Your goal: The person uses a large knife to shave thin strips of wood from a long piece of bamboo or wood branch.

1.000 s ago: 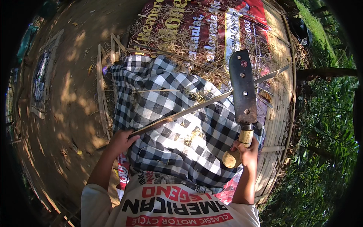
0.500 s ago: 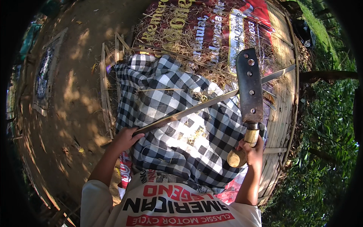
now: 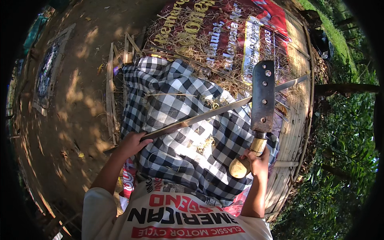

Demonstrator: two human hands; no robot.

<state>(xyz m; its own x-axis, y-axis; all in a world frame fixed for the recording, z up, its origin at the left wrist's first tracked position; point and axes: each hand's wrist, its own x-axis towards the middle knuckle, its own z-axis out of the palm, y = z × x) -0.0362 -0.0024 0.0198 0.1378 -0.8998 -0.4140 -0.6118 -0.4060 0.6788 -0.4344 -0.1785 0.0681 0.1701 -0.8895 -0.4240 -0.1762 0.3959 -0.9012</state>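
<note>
My left hand (image 3: pixel 134 145) is closed around the near-left part of a long, flat bamboo strip (image 3: pixel 188 122). The strip slants across my lap, rising to the far right. In my right hand (image 3: pixel 258 161) is the pale wooden handle of a broad cleaver-like knife (image 3: pixel 263 94), its dark blade dotted with several rivets or holes and pointing away from me. The blade crosses over the strip and hides a short piece of it; I cannot tell whether the edge touches. A black-and-white checked cloth (image 3: pixel 164 108) covers my lap, with a few shavings on it.
Beyond the cloth, a dark red printed banner (image 3: pixel 228 30) is strewn with curly shavings (image 3: pixel 186 50). Bamboo slats (image 3: pixel 298 108) edge the right side, with green plants (image 3: pixel 344 132) past them. On the left lie bare earth (image 3: pixel 80 108) and thin wooden pieces (image 3: pixel 111 94).
My right hand and the knife have shifted slightly left and toward me, the handle moving more than the blade. The bamboo strip and my left hand are nearly where they were.
</note>
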